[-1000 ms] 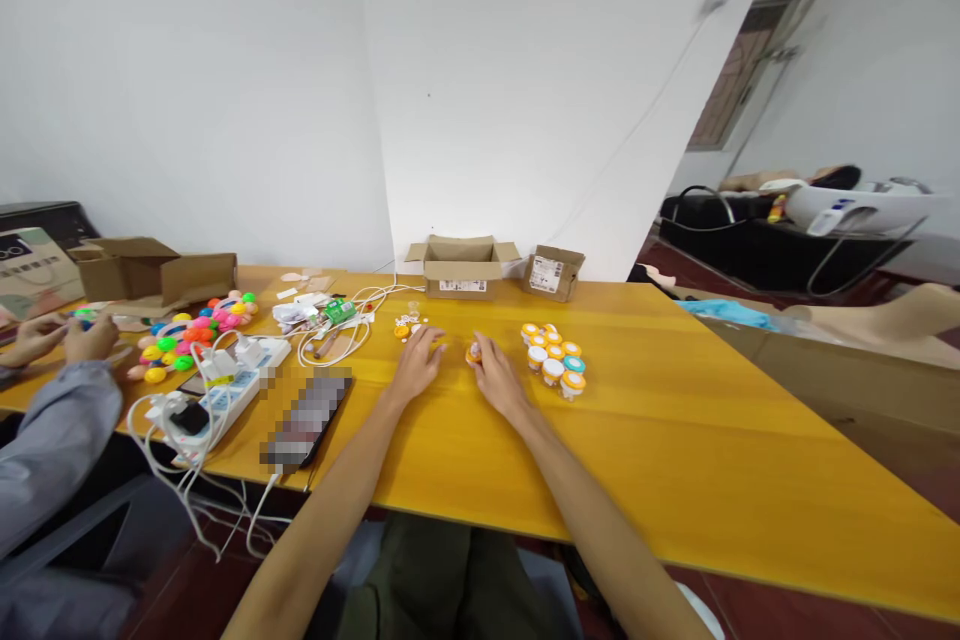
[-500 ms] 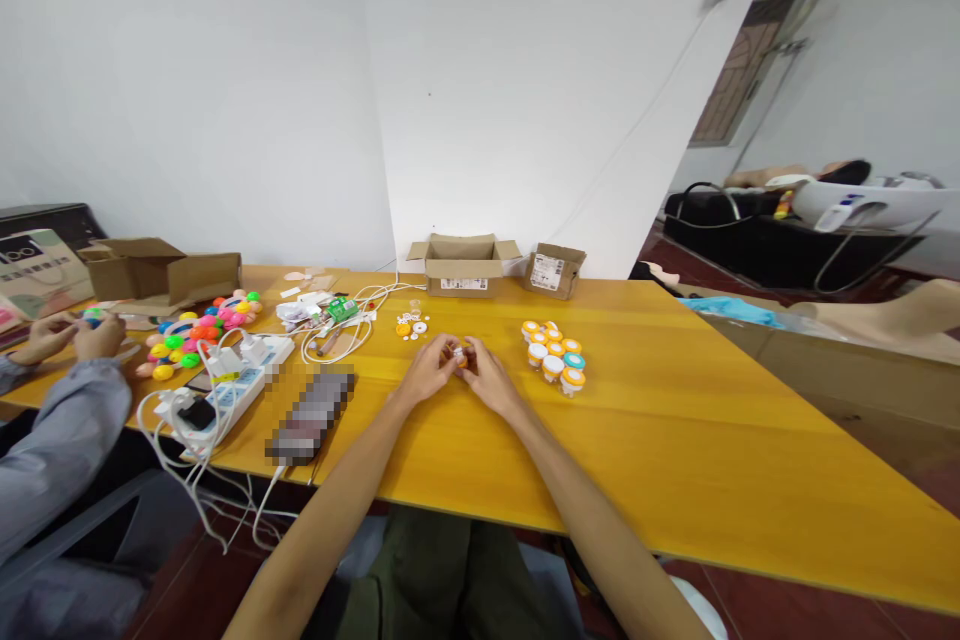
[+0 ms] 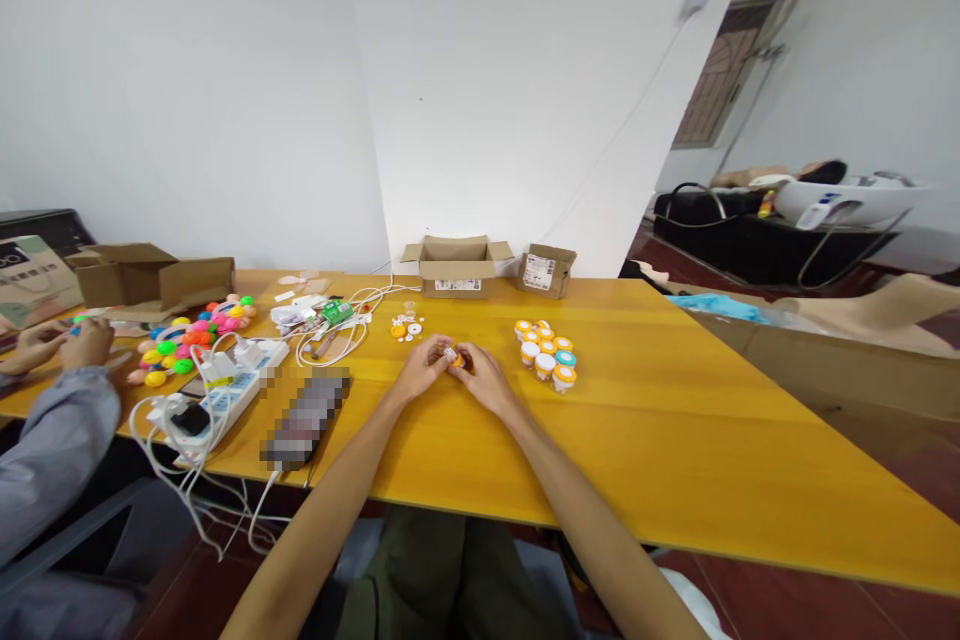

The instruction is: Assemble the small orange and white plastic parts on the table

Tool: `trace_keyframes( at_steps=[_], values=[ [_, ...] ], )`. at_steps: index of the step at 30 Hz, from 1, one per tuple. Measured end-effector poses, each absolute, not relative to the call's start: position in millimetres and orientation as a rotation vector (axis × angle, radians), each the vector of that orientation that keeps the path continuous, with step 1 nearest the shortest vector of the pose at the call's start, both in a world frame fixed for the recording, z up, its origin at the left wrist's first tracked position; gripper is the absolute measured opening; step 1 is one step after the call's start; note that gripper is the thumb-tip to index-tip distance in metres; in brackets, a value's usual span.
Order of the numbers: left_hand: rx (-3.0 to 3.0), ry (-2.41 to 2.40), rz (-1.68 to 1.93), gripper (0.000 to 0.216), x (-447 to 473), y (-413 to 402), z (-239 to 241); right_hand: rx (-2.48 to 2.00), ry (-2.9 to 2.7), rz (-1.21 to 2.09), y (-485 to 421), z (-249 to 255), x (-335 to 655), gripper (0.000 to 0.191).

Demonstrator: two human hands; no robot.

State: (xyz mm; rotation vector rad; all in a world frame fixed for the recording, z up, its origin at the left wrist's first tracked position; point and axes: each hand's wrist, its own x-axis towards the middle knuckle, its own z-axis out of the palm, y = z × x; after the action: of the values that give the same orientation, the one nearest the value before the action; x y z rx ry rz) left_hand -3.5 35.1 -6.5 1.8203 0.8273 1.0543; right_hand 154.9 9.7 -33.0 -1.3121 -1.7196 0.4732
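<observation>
Small pot (image 3: 455, 357), orange and white, sits right in the middle of the action, pinched between both hands just above the desk (image 3: 675, 420). The left hand (image 3: 424, 370) closes its fingers (image 3: 441, 352) on it from one side, and the right hand (image 3: 480, 378) curls its fingers in from the other. The fingertips meet around the pot, so only a sliver of it shows.

On to labels. The open cardboard box (image 3: 456, 265) at the far edge carries a white sticker on its front, and the smaller box (image 3: 545, 271) beside it has one too. The print on both is too small to read. The open box has its flaps up, but I cannot see inside it.

Just right of the hands stands a tight cluster of pots (image 3: 546, 354), most with orange lids and one with a teal lid, near the right hand but not touching it. Beyond the left hand lie a few loose lids (image 3: 406, 327), white and orange.

Further left there is a white power strip (image 3: 225, 395) with plugs and trailing cables, then a heap of bright coloured balls (image 3: 191, 340). Behind them an opened brown carton (image 3: 150, 275) lies on its side. At the far left a co-worker's hands (image 3: 60, 345), in grey sleeves, are busy over small coloured pieces.
</observation>
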Motion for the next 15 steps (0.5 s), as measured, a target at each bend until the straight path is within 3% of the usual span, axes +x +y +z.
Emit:
trace_keyframes(
  at_steps=[15],
  values=[
    [1.877, 0.892, 1.055, 0.028, -2.8, 31.0, 0.3, -1.32, -1.746, 0.447, 3.3, -23.4, 154.5, 0.022]
  ],
)
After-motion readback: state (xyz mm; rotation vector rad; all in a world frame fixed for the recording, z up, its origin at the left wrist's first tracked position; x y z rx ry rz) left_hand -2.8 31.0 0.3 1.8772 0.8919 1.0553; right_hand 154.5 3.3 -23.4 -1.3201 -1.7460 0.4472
